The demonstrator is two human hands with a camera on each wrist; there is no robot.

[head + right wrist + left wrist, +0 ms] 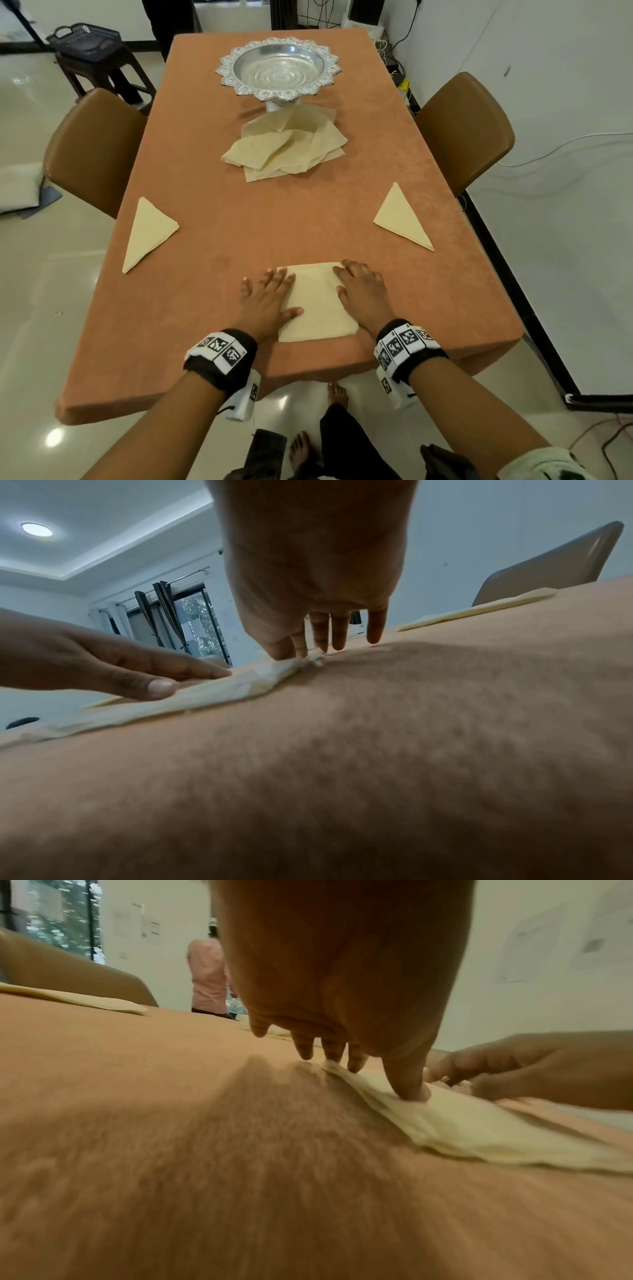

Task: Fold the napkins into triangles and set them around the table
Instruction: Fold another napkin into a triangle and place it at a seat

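Head cam shows both hands flat, left hand (268,300) and right hand (363,292), grip released, pressing a square napkin (315,305) at the desk's (428,274) near edge; no readable writing.

— What does the room look like from my feed?

— I see a glossy pale tiled floor (41,281), white walls (565,171) and two brown chairs, one (92,147) left and one (462,133) right of the surface.

— And the lighting?

— A round ceiling lamp (36,529) glows; dark curtains (161,610) frame a window (195,623).
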